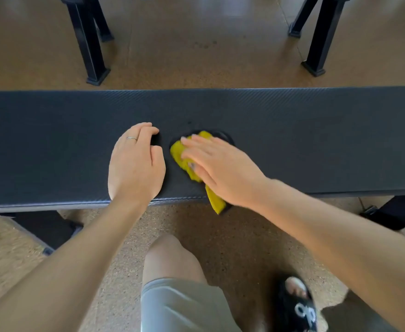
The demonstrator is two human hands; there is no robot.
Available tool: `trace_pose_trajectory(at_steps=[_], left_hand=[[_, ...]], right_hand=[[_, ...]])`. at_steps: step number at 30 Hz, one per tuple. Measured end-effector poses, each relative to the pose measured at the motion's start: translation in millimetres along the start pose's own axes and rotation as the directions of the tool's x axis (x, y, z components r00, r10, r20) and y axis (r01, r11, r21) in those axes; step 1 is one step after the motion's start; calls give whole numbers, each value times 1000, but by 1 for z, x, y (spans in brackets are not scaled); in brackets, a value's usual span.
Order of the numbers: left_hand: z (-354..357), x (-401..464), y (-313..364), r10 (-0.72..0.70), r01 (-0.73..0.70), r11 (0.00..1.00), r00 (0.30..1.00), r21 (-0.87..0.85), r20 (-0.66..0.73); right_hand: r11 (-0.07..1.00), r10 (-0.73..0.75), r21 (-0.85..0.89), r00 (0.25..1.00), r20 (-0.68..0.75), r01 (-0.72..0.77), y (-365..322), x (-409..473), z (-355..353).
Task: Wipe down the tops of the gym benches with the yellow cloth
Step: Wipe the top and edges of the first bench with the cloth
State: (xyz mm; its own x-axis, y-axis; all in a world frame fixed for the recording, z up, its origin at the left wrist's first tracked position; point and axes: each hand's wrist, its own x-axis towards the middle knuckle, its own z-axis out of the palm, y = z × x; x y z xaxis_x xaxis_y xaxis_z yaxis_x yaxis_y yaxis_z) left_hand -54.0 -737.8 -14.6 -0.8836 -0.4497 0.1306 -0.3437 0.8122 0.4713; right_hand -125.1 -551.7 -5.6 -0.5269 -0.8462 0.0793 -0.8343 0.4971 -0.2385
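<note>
- Head view, far left: one dark padded bench [53, 144] runs across the whole width; its textured top shows no plain sign of which parts are already wiped, so I cannot tell how much is done
- Left hand [135, 164] rests on the bench top near the front edge, fingers loosely curled, holding nothing; one thin ring on a finger; my judgement is that it only braces the person
- Cloth [181, 155], one, yellow and crumpled, lies on the bench top just right of the left hand; one end hangs over the front edge
- Right hand [217, 164] presses flat on the cloth with straight fingers, not gripping it; this reads as mid-wipe at the bench's middle
- Count: two hands, one cloth, one bench in full; four black legs [86, 41] beyond on the floor suggest at least one more bench, likely still to wipe
</note>
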Motion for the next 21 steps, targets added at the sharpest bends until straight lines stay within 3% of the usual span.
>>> trace_pose_trajectory(at_steps=[4,6,10,13,18,21], left_hand=[[-2,-3,2,-3,3,1000,1000,-17,-1],[-2,-4,3,-3,3,1000,1000,-22,-6],[-2,-3,3,-29,28,999,999,-28,-15],[0,-1,4,-17,17,999,999,-31,-29],[2,-1,4,-41,40,999,998,-21,-52],[2,-2,4,-44,44,999,998,-12,-51]], right_hand=[[990,139,1,988,-64,-140,-2,36,9],[996,87,16,990,-109,-85,-12,13,9],[999,-22,35,1000,-8,23,-18,-24,7],[996,-65,64,998,0,65,1,13,8],[995,89,63,991,-98,-84,21,103,15],[996,85,38,990,-112,-81,21,121,17]])
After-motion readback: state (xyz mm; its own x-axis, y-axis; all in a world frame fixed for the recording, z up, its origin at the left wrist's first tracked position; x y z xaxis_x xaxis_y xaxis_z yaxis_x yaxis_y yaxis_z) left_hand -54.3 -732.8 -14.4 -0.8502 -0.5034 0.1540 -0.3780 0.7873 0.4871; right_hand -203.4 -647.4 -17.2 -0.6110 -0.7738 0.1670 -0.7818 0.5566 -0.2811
